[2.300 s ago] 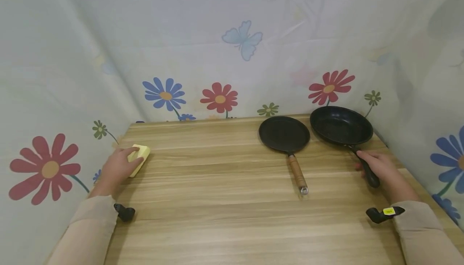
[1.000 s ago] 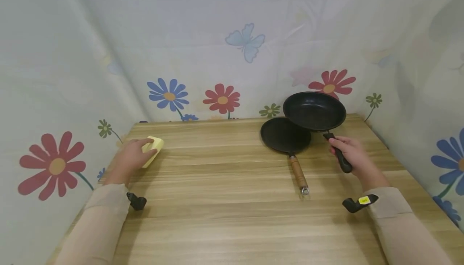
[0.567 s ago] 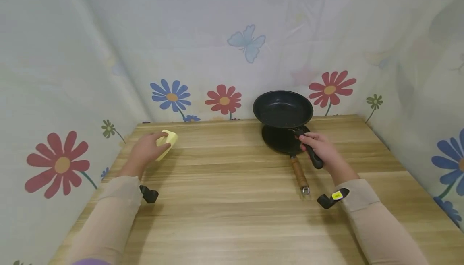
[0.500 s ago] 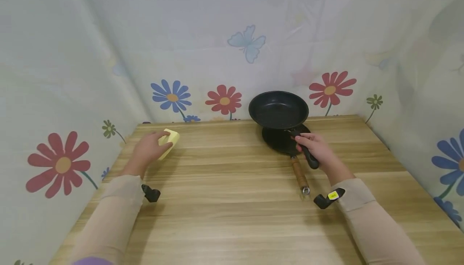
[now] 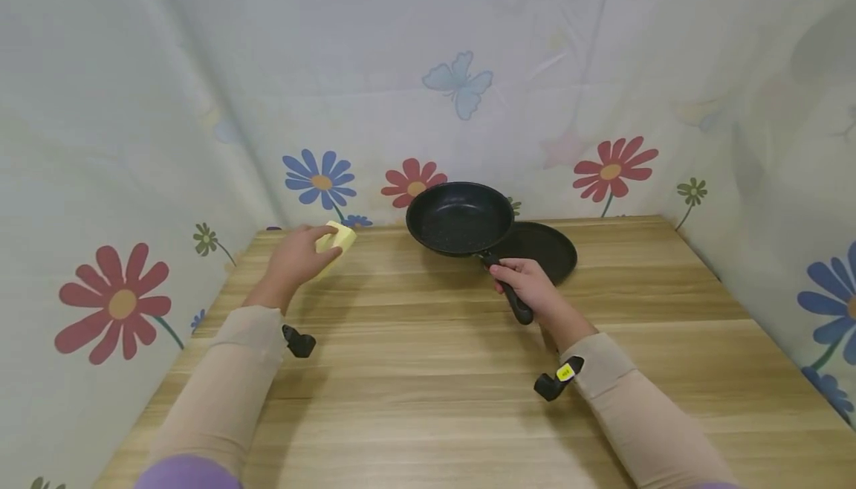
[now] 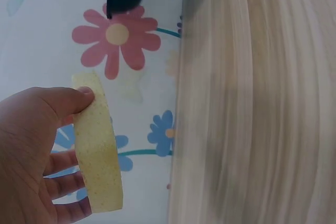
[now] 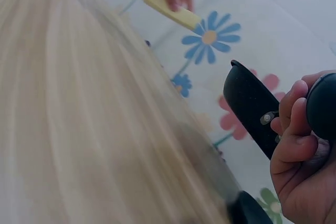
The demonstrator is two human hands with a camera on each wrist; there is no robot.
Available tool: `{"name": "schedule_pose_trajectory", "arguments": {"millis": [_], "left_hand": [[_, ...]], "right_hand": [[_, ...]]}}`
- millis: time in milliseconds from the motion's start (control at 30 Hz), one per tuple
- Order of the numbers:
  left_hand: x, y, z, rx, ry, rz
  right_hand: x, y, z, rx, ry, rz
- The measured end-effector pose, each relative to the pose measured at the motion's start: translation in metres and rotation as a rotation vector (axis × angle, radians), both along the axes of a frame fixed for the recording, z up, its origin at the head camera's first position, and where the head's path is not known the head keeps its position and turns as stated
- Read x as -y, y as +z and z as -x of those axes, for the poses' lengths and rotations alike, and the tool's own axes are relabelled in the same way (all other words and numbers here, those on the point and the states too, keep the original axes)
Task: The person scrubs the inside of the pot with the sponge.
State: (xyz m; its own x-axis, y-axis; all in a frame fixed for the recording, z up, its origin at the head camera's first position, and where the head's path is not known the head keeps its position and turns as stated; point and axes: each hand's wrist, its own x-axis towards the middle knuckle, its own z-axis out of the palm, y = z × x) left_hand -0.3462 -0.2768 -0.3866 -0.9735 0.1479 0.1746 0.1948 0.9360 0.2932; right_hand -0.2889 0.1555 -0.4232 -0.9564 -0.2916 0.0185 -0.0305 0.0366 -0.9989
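Two Grips, One Desk (image 5: 374, 415)

Your left hand (image 5: 299, 255) pinches a yellow sponge (image 5: 345, 237), thumb and fingers parted only by its thickness, holding it in the air near the far edge of the desk. Your right hand (image 5: 531, 288) has its fingers curled round the black handle (image 5: 516, 305) of the frying pan (image 5: 459, 218), raised off the desk to the right of the sponge and well apart from it. A flat pan (image 5: 551, 250) lies on the desk, partly hidden by the frying pan and your right hand. Behind hangs a flowered cloth (image 5: 348, 36).
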Motion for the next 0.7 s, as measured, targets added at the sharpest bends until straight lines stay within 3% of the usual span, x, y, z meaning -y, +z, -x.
{"name": "schedule_pose_trajectory", "arguments": {"millis": [300,700], "left_hand": [[-0.028,0.01,0.003,-0.081,0.006,-0.027],[-0.09,0.014,0.024,-0.104,-0.094,-0.069]], "right_hand": [[0.034,-0.019,-0.006,-0.034,0.022,-0.019],[0.064,-0.04,-0.006,-0.039,0.05,-0.006]]}}
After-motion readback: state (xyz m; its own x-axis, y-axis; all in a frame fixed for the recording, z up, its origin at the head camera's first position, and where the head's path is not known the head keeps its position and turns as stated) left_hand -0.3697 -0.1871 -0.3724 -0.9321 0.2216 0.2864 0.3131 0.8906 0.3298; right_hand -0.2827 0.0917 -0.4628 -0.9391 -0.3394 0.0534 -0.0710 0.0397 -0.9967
